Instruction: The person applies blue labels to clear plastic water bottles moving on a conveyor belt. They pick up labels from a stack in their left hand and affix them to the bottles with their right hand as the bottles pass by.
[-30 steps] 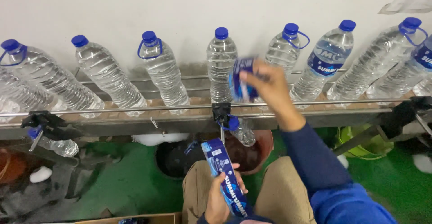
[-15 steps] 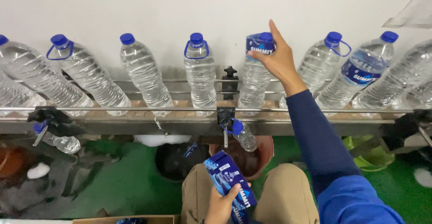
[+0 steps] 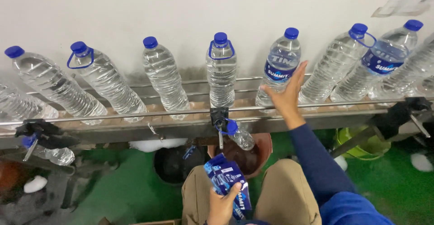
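— Our right hand [image 3: 288, 94] lies spread, fingers together and flat, against the lower side of the labelled bottle [image 3: 279, 67], which stands on the conveyor [image 3: 181, 112] fifth from the left, its blue sleeve label sitting high on the shoulder. How do we do this part well?

— I'd say we press the sleeve flat and level with the palm without tipping the bottle, and keep clear of the front guide rail [image 3: 135, 115].

— And our left hand [image 3: 222, 204]?

— Down at our lap, thumb and fingers pinching a stack of blue sleeve labels [image 3: 228, 180]. We should grip it loosely enough that a single one can slide off.

— The neighbours?

— The bare bottle with a handle ring [image 3: 221, 71] stands just to the left, unlabelled. Another labelled bottle [image 3: 382, 67] leans further right.

— What can't we make out?

— Whether the sleeve wraps evenly round the back. Our palm covers the bottle's base, our wrist is cut off below, and the dark bucket [image 3: 246, 155] under the line is half hidden behind the stack.
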